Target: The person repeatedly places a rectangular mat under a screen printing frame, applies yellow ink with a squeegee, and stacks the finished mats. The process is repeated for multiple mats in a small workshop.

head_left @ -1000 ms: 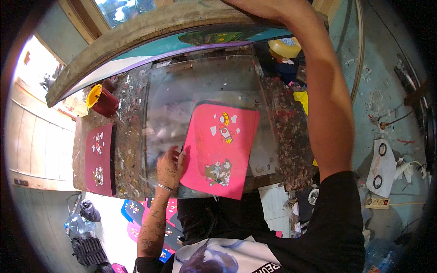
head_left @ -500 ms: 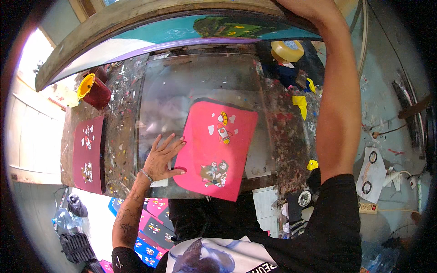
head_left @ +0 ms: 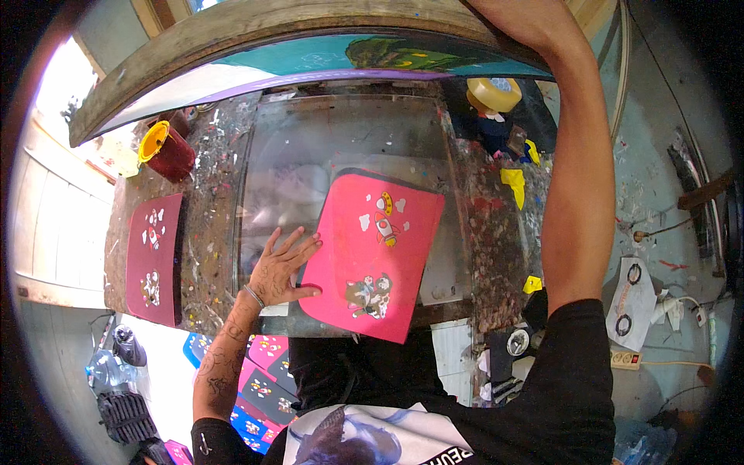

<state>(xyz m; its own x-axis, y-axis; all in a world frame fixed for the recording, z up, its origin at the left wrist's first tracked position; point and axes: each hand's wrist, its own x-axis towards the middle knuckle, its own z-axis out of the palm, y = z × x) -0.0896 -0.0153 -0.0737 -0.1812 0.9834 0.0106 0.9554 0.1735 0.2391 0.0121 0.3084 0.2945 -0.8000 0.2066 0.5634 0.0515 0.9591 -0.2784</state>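
A pink foam-like sheet (head_left: pixel 380 263) with printed rockets, clouds and cartoon animals lies tilted on a glassy panel (head_left: pixel 287 147) at the middle of the worktable. Its near corner hangs past the table's front edge. My left hand (head_left: pixel 280 273) is open, fingers spread, the fingertips and thumb at the sheet's left edge. Up at the far side, a wooden-edged screen-printing frame (head_left: pixel 256 32) stands raised, its teal, white and purple underside showing. My right hand (head_left: pixel 515 22) grips the frame's right end; its fingers are mostly cut off by the picture's upper edge.
A maroon sheet (head_left: pixel 155 260) with similar prints lies left, below a dark red paint pot (head_left: pixel 169 157) with a yellow rim. Far right are a tape roll (head_left: pixel 494 94) and yellow scraps (head_left: pixel 513 186). More printed sheets (head_left: pixel 262 380) lie below the table. A power strip (head_left: pixel 626 359) sits right.
The whole view has shifted slightly. Both hands, the pink sheet and the raised frame keep their places relative to each other.
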